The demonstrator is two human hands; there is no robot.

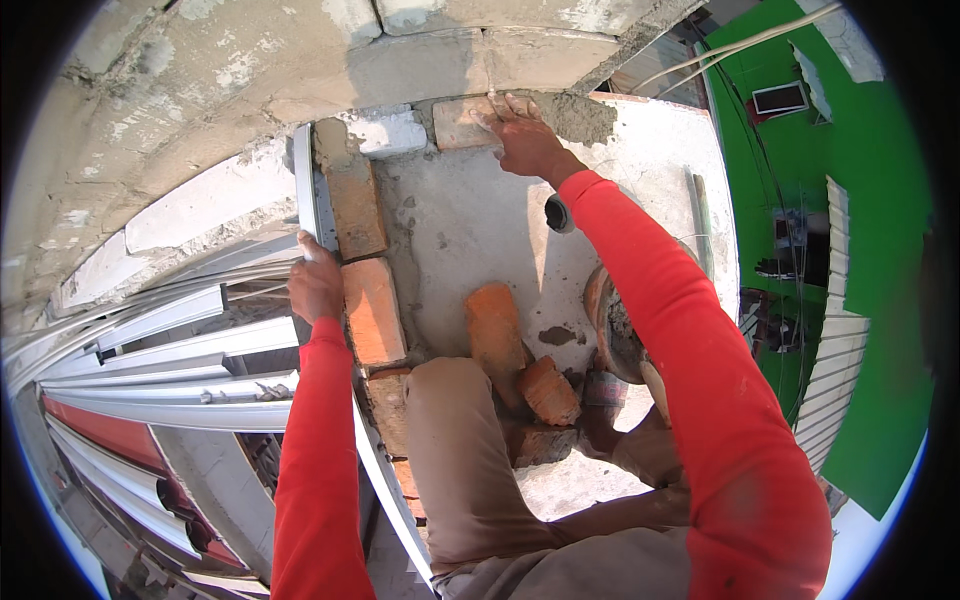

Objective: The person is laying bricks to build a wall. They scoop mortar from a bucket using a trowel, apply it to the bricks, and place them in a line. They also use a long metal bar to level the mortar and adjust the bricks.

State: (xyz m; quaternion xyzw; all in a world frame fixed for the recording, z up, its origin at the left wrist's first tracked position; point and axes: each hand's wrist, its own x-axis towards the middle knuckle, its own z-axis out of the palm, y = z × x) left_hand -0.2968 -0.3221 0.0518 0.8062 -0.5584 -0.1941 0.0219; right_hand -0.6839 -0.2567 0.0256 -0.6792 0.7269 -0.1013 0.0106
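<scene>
My left hand [316, 282] is closed around a long pale metal straightedge [305, 180], which runs along the outer side of a row of bricks. Just right of that hand lie an orange brick [373, 312] and a mortar-smeared brick [356, 208], end to end. Farther off, my right hand [530, 140] grips the right part of a brick [462, 122] set against the block wall, fingers over its top. Left of this brick sits a whitish block [388, 133]. Grey mortar [575, 118] is spread along the wall to the right of my fingers.
Loose bricks [495, 330] and a broken brick [549, 391] lie beside my knee. A round bucket of mortar [622, 325] is partly behind my right arm, near a dark pipe opening [558, 213]. Metal channels [180, 345] lie at left; the slab's edge [725, 180] drops off at right.
</scene>
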